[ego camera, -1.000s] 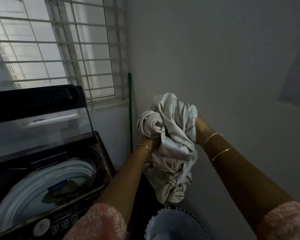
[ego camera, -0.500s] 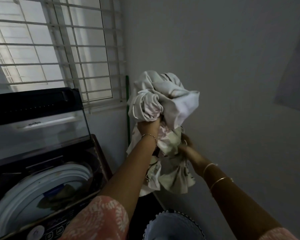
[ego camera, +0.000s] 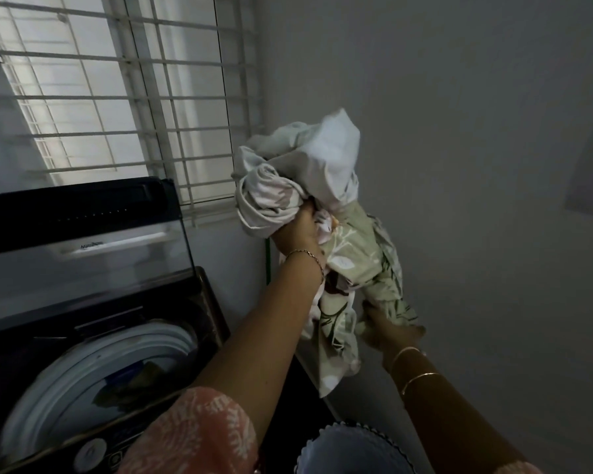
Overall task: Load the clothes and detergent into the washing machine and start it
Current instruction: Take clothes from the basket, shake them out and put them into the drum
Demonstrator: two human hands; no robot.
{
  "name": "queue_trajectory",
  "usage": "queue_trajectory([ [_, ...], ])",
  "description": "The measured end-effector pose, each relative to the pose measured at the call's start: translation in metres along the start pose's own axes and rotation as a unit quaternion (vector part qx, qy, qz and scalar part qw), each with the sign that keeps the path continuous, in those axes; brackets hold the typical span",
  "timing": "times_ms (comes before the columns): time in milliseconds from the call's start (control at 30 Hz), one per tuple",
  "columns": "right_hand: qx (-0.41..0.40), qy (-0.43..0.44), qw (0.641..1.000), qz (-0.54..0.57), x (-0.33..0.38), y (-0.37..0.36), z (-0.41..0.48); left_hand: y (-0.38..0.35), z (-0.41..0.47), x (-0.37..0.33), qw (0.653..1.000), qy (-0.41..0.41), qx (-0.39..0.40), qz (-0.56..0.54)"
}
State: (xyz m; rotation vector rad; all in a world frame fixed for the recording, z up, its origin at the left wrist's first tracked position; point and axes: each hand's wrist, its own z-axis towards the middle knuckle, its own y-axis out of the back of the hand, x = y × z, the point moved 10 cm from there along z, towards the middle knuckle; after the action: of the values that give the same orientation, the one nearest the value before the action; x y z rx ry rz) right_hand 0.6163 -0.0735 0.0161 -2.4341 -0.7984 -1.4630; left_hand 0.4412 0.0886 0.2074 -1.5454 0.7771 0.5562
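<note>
Left hand (ego camera: pixel 297 234) fingers gripping bundle of clothes (ego camera: pixel 308 186), right hand (ego camera: pixel 387 328) clutching its hanging end, washing machine (ego camera: pixel 93 336) lid open

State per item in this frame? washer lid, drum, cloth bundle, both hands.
Washer lid: raised, open.
Drum: some dark clothes inside.
Cloth bundle: held up, right of the washer.
Left hand: grips the bundle's upper part.
Right hand: holds its lower end.

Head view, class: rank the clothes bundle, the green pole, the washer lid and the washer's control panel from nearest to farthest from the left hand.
1. Clothes bundle: gripped by the left hand.
2. Green pole: just behind the wrist.
3. Washer lid: raised, to the left.
4. Control panel: bottom left.
</note>
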Motion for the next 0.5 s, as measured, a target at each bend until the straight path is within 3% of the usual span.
queue_trajectory([
  [67,0.062,-0.055,0.992,0.096,-0.005,-0.014,-0.002,0.007,-0.003,-0.006,1.0,-0.003,-0.02,-0.002],
  [133,0.157,-0.061,0.975,0.144,0.001,-0.032,-0.005,0.009,0.006,-0.01,0.999,-0.011,-0.017,-0.047],
  [233,0.241,-0.091,0.928,0.269,0.019,-0.053,-0.017,0.017,0.001,-0.026,0.998,-0.051,-0.031,-0.037],
  [300,0.282,-0.073,0.912,0.287,0.038,-0.06,-0.023,0.027,0.005,-0.028,0.997,-0.045,-0.041,-0.042],
  [433,0.307,0.025,0.893,0.327,0.095,-0.053,-0.032,0.052,0.004,-0.021,0.983,-0.022,-0.048,0.173],
  [500,0.342,0.051,0.882,0.321,0.123,-0.058,-0.052,0.055,0.0,-0.029,0.962,-0.079,-0.041,0.259],
])
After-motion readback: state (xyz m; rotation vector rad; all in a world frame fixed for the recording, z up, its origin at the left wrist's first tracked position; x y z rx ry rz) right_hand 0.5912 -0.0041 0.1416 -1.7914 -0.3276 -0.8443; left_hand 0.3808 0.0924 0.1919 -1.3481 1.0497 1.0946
